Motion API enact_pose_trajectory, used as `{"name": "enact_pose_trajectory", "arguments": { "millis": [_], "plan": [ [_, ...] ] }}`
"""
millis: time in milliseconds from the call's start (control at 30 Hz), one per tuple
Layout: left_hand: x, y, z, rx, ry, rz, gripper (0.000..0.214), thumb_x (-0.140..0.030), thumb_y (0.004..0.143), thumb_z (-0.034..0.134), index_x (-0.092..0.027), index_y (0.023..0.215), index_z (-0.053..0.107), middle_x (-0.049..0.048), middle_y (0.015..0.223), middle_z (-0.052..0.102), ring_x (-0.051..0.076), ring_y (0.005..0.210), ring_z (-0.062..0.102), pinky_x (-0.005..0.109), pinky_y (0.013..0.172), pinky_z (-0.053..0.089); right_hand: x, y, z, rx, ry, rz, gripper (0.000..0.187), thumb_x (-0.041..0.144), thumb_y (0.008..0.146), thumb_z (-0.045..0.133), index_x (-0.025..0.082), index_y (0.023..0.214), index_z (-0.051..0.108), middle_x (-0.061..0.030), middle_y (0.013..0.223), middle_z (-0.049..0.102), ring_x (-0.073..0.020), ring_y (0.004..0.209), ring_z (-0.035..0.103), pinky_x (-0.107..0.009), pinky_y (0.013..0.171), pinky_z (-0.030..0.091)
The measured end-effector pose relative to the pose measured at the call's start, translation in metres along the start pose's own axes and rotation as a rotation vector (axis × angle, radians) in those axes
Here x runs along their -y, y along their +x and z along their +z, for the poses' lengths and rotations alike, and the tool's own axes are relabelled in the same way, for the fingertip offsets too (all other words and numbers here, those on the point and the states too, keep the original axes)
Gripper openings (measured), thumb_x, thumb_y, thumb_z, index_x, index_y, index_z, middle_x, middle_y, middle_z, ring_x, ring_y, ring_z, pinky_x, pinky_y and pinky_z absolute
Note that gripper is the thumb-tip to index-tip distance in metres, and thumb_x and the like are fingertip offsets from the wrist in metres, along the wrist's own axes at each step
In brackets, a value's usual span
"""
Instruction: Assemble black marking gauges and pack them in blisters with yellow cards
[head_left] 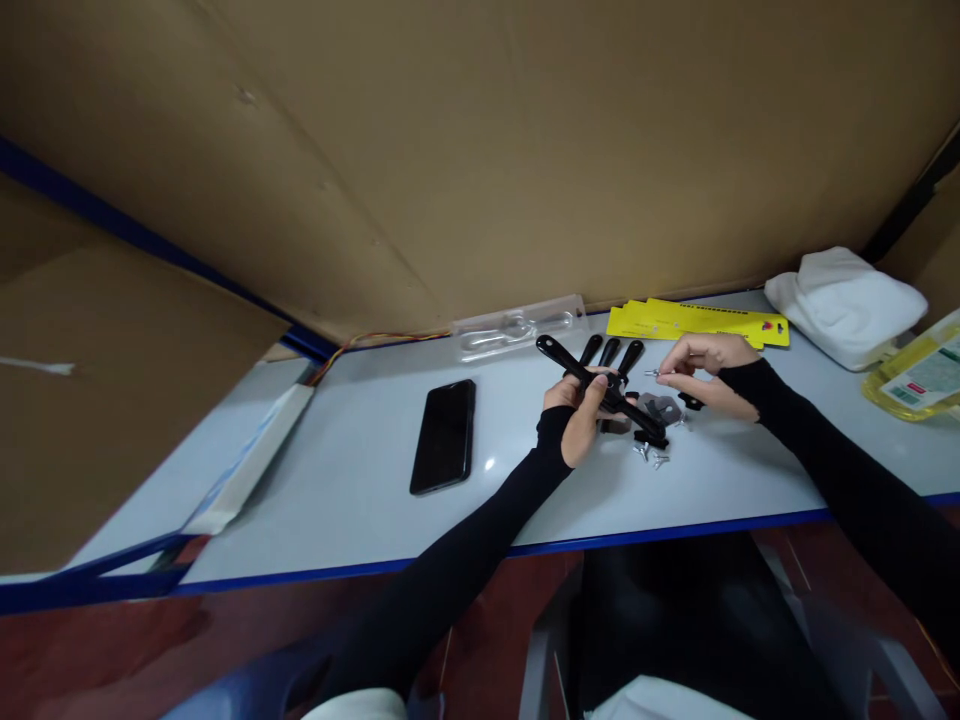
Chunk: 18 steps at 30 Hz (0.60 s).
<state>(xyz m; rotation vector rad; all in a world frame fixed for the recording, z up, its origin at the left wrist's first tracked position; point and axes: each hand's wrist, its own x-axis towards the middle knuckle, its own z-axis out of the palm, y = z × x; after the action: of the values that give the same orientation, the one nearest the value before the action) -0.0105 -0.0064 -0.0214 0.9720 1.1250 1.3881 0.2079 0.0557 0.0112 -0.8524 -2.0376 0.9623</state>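
My left hand is closed around the middle of a black spokeshave, which lies slantwise with one handle to the upper left and the other to the lower right. My right hand pinches a small silver screw between thumb and fingertips, a little right of the spokeshave and apart from it. Behind the left hand, several more black handles stick out. Grey metal blades lie on the table between the hands, with a black cap piece beside them. Nearer me are silver thumbscrews.
A black phone lies left on the white table. At the back are a clear plastic blister pack and yellow cards. A white cloth bundle and a bottle of yellow liquid stand right. Cardboard walls enclose the table.
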Motion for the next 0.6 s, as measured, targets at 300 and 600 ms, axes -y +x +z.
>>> {"name": "enact_pose_trajectory", "arguments": {
  "millis": [300,600],
  "plan": [
    [0.006,-0.007,0.005,-0.025,0.112,0.019,0.054,-0.060,0.077,0.084,-0.013,0.104,0.076,0.0090,0.088,0.076,0.022,0.069,0.076,0.031,0.056,0.066,0.020,-0.010,0.046,-0.155,-0.082,-0.017,0.015,0.031,0.085,0.072,0.020,0.088,0.082,-0.0039,0.076,0.078,-0.0130,0.059,0.060,-0.028,0.060,0.050],
    [0.006,-0.014,0.010,-0.025,0.152,0.021,0.053,-0.059,0.078,0.083,-0.012,0.102,0.077,0.0084,0.084,0.078,0.020,0.061,0.074,0.028,0.053,0.063,0.025,-0.008,0.056,-0.082,0.402,0.448,0.038,0.043,0.062,0.095,0.021,0.070,0.065,-0.0023,0.061,0.073,-0.0155,0.046,0.064,-0.027,0.042,0.055]
  ]
}}
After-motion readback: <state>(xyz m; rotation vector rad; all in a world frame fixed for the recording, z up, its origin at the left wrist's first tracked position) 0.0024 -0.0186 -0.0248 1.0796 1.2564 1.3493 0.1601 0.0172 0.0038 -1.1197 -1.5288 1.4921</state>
